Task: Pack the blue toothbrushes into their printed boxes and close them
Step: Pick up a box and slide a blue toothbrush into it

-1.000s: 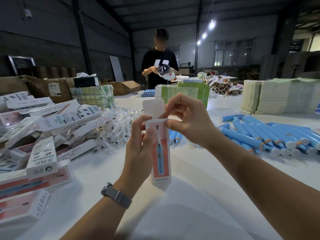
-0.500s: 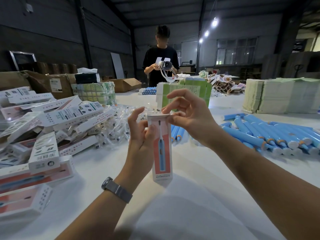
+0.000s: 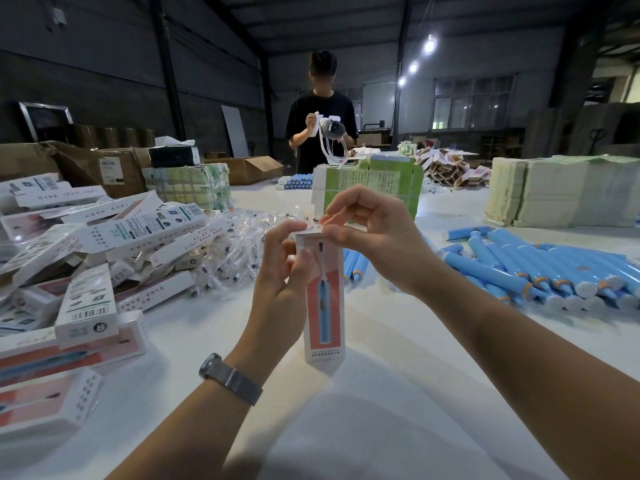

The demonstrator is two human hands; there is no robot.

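Note:
A printed box (image 3: 325,306), white with a pink front picturing a blue toothbrush, stands upright over the white table (image 3: 381,393). My left hand (image 3: 282,282) grips its upper left side, fingers curled round it. My right hand (image 3: 372,237) pinches the top flap, which lies folded down over the opening. What the box contains is hidden. Loose blue toothbrushes (image 3: 540,268) lie in a heap at the right, and a few more blue toothbrushes (image 3: 355,265) lie just behind the box.
A pile of printed boxes (image 3: 86,271) fills the left side, with clear bagged parts (image 3: 239,251) beside it. Green cartons (image 3: 374,181) stand behind my hands, flat stacked cartons (image 3: 561,188) at the far right. A person (image 3: 322,112) works across the table.
The top flap stood open a second ago; my right hand has folded it down onto the box. The box has risen slightly and now looks closer.

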